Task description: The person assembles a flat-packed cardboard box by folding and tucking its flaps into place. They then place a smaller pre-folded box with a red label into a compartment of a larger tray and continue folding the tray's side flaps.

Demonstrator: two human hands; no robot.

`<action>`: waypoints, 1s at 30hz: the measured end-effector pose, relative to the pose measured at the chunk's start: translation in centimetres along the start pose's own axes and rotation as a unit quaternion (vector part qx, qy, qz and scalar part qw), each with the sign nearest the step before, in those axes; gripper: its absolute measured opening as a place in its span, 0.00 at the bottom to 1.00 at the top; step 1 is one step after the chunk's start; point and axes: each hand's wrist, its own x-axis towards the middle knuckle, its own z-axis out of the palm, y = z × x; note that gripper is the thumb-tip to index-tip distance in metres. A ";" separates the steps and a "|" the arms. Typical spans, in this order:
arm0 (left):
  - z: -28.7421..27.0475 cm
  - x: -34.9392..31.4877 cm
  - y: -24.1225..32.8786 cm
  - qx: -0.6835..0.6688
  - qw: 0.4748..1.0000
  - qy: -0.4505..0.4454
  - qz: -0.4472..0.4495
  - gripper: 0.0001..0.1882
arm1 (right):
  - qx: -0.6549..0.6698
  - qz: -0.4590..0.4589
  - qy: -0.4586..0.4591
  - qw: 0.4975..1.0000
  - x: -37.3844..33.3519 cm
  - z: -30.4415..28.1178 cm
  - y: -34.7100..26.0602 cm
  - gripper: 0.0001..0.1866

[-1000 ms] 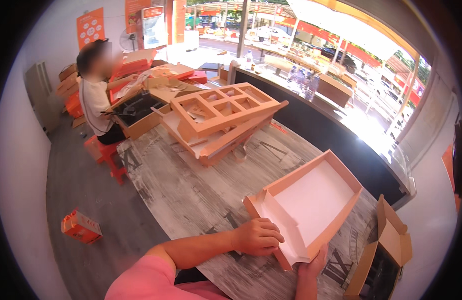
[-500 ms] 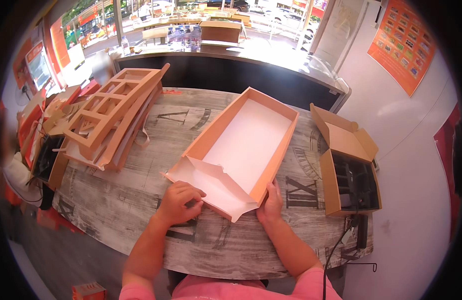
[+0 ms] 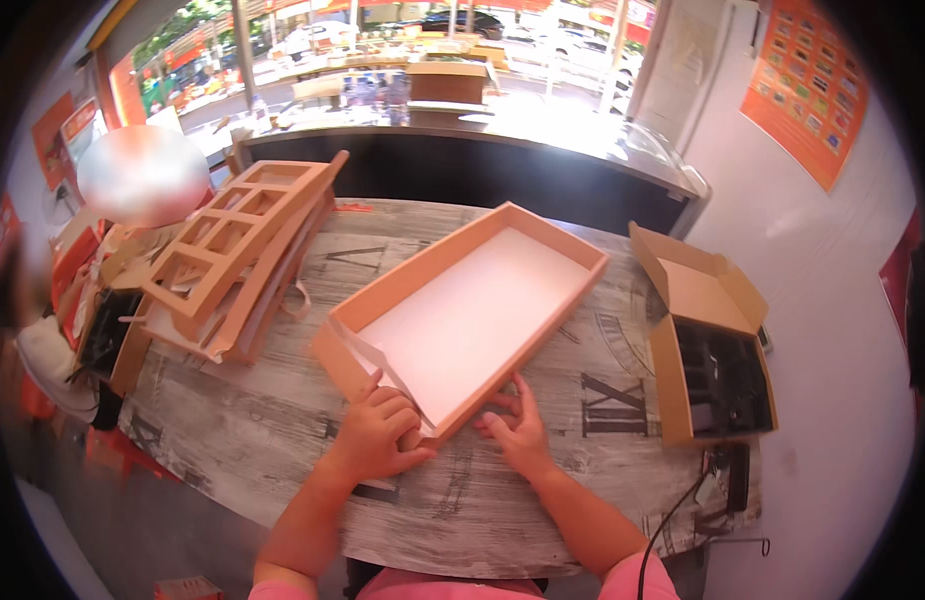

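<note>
An orange-brown cardboard box (image 3: 472, 325) with a white inside and no lid lies slanted on the table in front of me. At its near end, my left hand (image 3: 384, 432) has its fingers curled over the end wall, with the fingertips inside against the white flap (image 3: 387, 370). The near end wall stands up now, partly hidden by that hand. Beside the near right corner is my right hand (image 3: 514, 428), its fingers apart, the fingertips close to the long side wall. Whether they touch it I cannot tell.
Folded cardboard frames with square openings (image 3: 232, 235) are stacked at left. An opened carton (image 3: 667, 385) with black contents stands at right, a black cable (image 3: 672, 510) beside it. Another person's sleeve (image 3: 57, 365) shows at far left. A dark-fronted counter (image 3: 432, 165) lies beyond the table (image 3: 232, 440).
The near end flap, lying outward before, is folded up and inward under my left hand. The box has turned a little clockwise. My right hand has let go of its side.
</note>
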 end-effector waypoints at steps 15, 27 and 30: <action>-1.1 -2.4 -5.9 -0.011 1.000 -0.005 0.001 0.14 | -0.445 -0.282 0.038 0.849 4.8 -6.8 -6.2 0.29; -0.8 -2.3 -7.2 0.090 0.968 0.195 -0.128 0.15 | -0.650 -0.277 -0.004 0.708 10.6 -13.0 -7.9 0.21; -1.2 -1.9 -6.8 0.089 0.941 0.272 -0.180 0.17 | -0.611 -0.263 0.006 0.746 9.7 -13.1 -7.6 0.13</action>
